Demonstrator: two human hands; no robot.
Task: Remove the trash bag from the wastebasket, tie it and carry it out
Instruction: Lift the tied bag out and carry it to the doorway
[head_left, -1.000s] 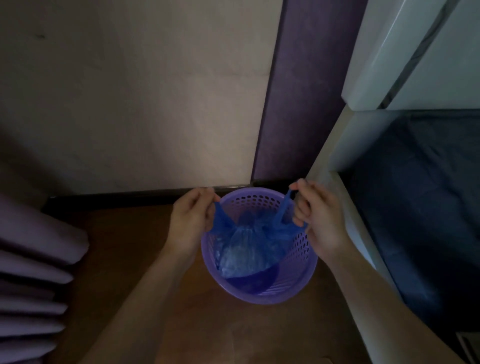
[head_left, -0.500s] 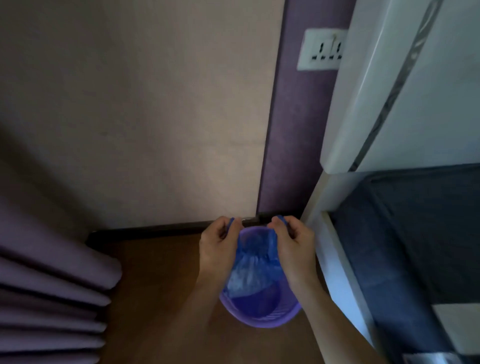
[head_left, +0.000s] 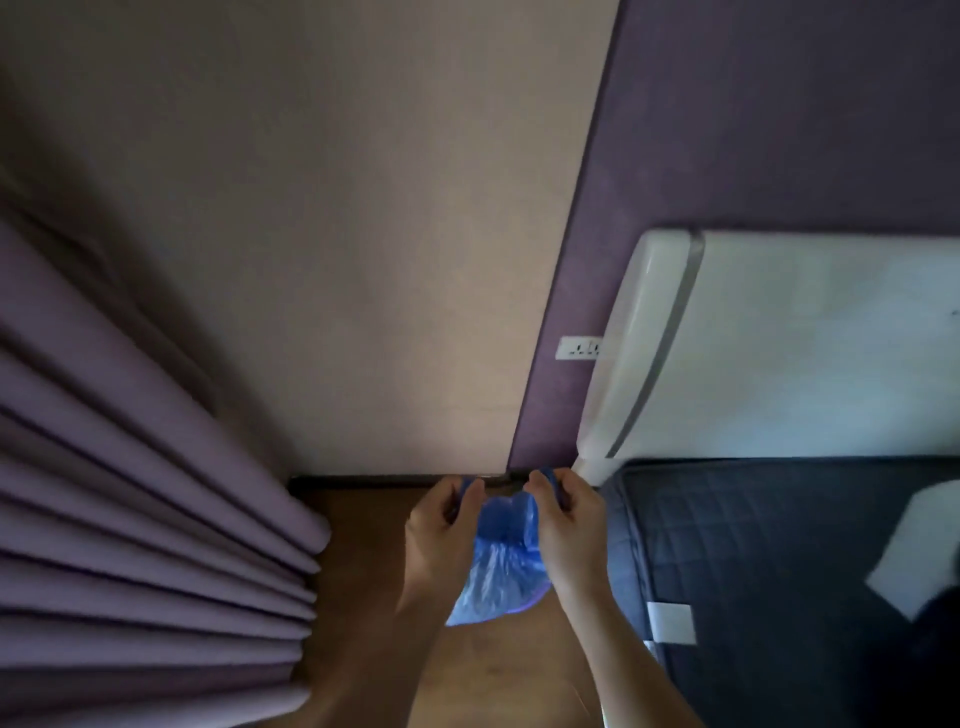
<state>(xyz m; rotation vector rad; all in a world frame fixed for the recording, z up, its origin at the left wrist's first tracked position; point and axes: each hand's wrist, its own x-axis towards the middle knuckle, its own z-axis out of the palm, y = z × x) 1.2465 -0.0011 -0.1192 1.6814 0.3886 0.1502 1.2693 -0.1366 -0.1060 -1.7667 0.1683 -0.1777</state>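
Observation:
A blue plastic trash bag (head_left: 498, 566) hangs between my two hands above the wooden floor. My left hand (head_left: 441, 530) pinches the bag's left handle and my right hand (head_left: 566, 519) pinches its right handle, the two held close together. Only a thin purple sliver of the wastebasket (head_left: 537, 601) shows at the bag's lower right edge; the bag and my hands hide the rest of it.
Purple curtain folds (head_left: 135, 545) fill the left. A beige wall (head_left: 337, 234) and dark baseboard lie ahead. A bed with a dark quilted mattress (head_left: 779, 571) and white headboard (head_left: 779, 338) stands at the right. A wall socket (head_left: 579, 347) sits beside the headboard.
The bag has risen out of the purple wastebasket, which is now almost hidden beneath it. My hands came closer together and the view tilted upward, showing more wall and headboard.

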